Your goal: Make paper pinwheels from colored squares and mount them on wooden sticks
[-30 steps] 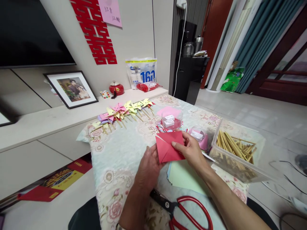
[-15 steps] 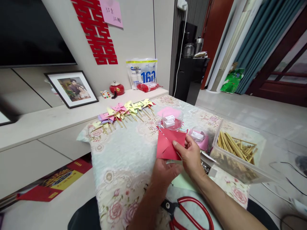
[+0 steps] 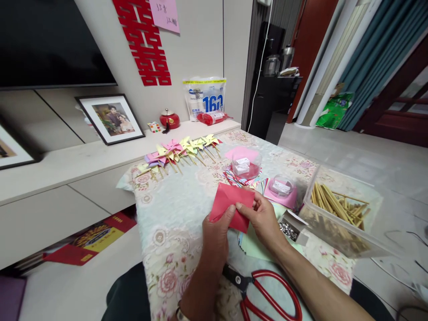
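A square of red paper [image 3: 230, 196] with slits cut toward its middle is held above the table between both hands. My left hand [image 3: 216, 229] grips its lower left part, thumb on top near the centre. From the right, my right hand [image 3: 262, 214] pinches the paper, its thumb beside the left thumb and its fingers partly hidden behind. Scissors with red handles [image 3: 276, 290] lie on the table below my hands. Light green paper sheets [image 3: 256, 245] are partly covered by my right forearm. Just right of that hand sits a small box of shiny metal pieces [image 3: 289, 229].
Several finished paper pinwheels [image 3: 172, 151] lie along the table's far left edge. A clear bin of wooden sticks [image 3: 334, 205] stands at the right. Round clear containers [image 3: 245, 165] rest on coloured paper beyond my hands. A framed photo [image 3: 112, 118] leans on the cabinet.
My left hand has gone from the paper's left side, under its lower edge, to gripping it with the thumb on top. The paper has turned slightly. The view has shifted a little left.
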### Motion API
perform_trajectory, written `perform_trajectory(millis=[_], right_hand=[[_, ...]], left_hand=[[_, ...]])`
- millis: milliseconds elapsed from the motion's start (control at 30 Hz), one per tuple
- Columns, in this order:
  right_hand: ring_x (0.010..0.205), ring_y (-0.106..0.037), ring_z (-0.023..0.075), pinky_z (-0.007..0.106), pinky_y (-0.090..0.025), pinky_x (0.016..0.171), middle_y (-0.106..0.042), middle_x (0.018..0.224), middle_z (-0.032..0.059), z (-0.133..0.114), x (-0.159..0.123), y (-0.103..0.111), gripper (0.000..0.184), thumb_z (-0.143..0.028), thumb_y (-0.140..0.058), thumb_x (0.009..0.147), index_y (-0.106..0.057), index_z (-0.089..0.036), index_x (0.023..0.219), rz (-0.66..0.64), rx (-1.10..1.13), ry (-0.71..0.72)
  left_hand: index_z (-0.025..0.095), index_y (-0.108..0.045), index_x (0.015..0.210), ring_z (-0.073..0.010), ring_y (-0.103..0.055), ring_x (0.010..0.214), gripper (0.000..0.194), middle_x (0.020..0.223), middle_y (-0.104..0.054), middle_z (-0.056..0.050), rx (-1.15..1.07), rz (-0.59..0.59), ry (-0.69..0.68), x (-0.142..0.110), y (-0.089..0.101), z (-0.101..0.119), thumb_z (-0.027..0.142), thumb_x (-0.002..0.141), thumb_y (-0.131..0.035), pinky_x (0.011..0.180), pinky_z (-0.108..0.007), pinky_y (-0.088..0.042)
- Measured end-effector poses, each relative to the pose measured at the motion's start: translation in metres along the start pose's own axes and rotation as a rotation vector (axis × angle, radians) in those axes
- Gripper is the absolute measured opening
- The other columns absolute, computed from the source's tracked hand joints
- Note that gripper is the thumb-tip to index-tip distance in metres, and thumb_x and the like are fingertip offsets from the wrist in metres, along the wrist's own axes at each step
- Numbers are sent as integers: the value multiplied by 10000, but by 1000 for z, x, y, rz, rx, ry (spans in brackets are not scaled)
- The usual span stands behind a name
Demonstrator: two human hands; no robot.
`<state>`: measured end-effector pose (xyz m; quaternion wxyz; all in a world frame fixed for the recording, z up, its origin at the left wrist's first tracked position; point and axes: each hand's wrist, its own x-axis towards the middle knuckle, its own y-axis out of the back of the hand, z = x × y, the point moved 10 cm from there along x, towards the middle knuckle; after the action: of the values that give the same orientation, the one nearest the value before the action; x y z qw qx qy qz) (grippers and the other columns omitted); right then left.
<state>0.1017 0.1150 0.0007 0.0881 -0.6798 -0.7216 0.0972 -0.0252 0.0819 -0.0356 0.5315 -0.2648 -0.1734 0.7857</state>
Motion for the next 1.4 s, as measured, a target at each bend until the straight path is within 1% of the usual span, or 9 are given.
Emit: perform_trajectory(millis=[100,233,300,367,467,600,900,1100,1400], right_hand=[[782,-663,216,358,-562,708,-714,936,54,-6,2,10,726,-367,-767,718,-498,-167,1362,61,-219,82],[984,-608,255,403,-536,797,-623,1216,131,-45,-6,12,718,-302,-721,794,-439,-194,1445,108,-590,458],[1084,-570,286,445,-503,879,-607,1228,142,-64,-16,0,569,-249,-696,835,-523,-207,1375,47,-758,679],[1072,-563,285,460,-476,907,-639,1132,124,-72,-26,-15,370,-194,-655,876,-619,-222,1244,-70,-869,851],[961,-581,249,424,-470,851,-671,993,82,-70,-36,-34,237,-117,-575,914,-671,-243,1091,-294,-930,958],[891,-568,224,391,-451,795,-660,922,66,-61,-39,-45,255,-77,-503,929,-680,-239,1018,-441,-966,953],[849,-524,213,370,-421,773,-620,882,56,-50,-40,-50,149,-201,-534,960,-679,-232,950,-543,-1004,880],[842,-503,218,387,-408,778,-605,850,56,-45,-38,-50,152,-206,-534,958,-659,-209,872,-529,-1023,804],[836,-512,217,371,-395,765,-595,782,34,-44,-30,-42,179,-185,-549,938,-639,-213,787,-382,-995,636]], left_hand=[[181,-742,929,-271,-731,882,343,927,-790,-58,-17,3,28,1,0,0,248,613,-858,817,-370,-566],[193,-738,896,-272,-726,888,291,867,-784,-42,-36,7,58,2,2,3,227,622,-832,797,-365,-560],[194,-732,885,-263,-724,861,304,831,-777,-29,-41,30,76,3,6,4,218,601,-835,784,-363,-559],[196,-729,900,-245,-718,835,346,851,-776,-21,-57,43,67,4,8,6,207,574,-844,784,-359,-559],[196,-731,885,-220,-706,816,346,885,-774,-18,-60,37,48,5,8,10,194,558,-845,794,-345,-555],[187,-719,834,-221,-702,805,275,864,-766,-27,-13,41,56,6,10,11,210,583,-832,784,-336,-548],[191,-702,809,-209,-674,727,248,763,-736,-9,37,42,33,8,11,8,219,588,-811,653,-287,-509],[175,-696,793,-179,-627,645,222,738,-712,-9,49,17,22,8,9,7,229,604,-797,615,-279,-483],[181,-608,640,-121,-492,547,163,588,-589,33,121,-23,-40,8,5,9,261,646,-750,555,-245,-410]])
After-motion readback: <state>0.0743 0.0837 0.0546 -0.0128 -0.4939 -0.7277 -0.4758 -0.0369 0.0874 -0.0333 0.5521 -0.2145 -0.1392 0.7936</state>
